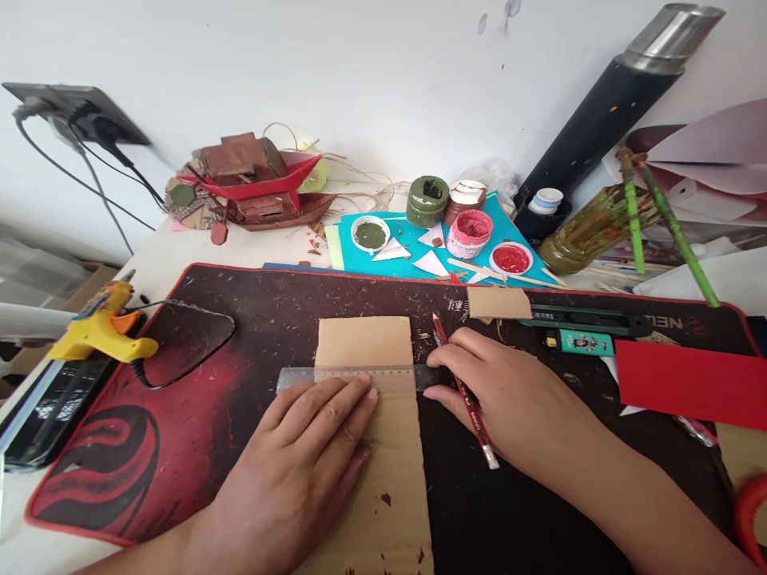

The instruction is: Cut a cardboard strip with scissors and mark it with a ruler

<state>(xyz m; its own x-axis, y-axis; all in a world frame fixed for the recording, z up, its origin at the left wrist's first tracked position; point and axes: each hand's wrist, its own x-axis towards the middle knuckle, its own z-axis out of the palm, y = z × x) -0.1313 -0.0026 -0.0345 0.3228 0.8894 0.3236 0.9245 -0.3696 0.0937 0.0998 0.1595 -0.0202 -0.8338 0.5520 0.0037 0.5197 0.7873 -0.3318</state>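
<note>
A strip of brown cardboard (383, 479) lies on the mat, with a clear ruler (395, 381) across it near its far end. My left hand (317, 455) rests flat on the ruler and cardboard, fingers stretched out. At the ruler's right end, my right hand (503, 391) has its thumb and forefinger closed around the edge. A red and black pencil (466, 399) is held slantwise in the same hand, its point away from me and its eraser end toward me.
A dark desk mat (252, 303) carries a utility knife (590, 319), lighter (580, 342) and red card (689, 383). At left is a yellow glue gun (108, 327). Behind stand model boats (257, 188), open paint jars (470, 231) and a dark flask (599, 120).
</note>
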